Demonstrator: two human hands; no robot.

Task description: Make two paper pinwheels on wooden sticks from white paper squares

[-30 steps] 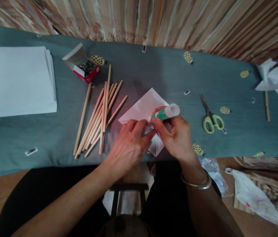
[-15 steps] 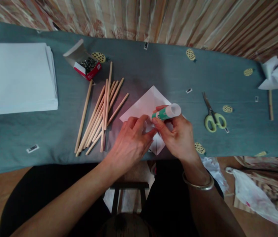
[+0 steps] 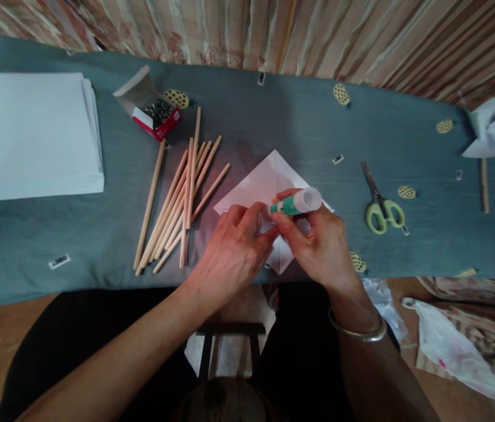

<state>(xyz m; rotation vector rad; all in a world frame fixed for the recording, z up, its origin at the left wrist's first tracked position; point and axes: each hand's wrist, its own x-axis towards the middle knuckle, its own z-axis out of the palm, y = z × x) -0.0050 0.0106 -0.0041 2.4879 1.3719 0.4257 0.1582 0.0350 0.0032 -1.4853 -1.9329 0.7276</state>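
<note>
Between your two hands sits the glue stick point(image 3: 296, 203), a white tube with a green label, lying nearly level with its capless end hidden against the white paper point(image 3: 269, 181). Your right hand point(image 3: 321, 246) has it pinched between thumb and fingers; your left hand point(image 3: 229, 255) is pressed flat, fingers spread, on the paper's near part, holding nothing else. That paper is a folded, diamond-shaped sheet whose near tip reaches almost to the table edge by your wrists.

Just left of your left hand lies a loose bundle of wooden sticks point(image 3: 181, 199), fanned out and close to the paper. Right of your right hand, well apart, rest green-handled scissors point(image 3: 379, 205). Beyond the sticks stands an open red box of clips point(image 3: 153, 111), and farther left a stack of white sheets point(image 3: 27, 135). Far right lies a paper pinwheel point(image 3: 491, 138).

Bare grey-blue cloth point(image 3: 273, 123) stretches beyond the paper up to the striped curtain point(image 3: 317, 35).
</note>
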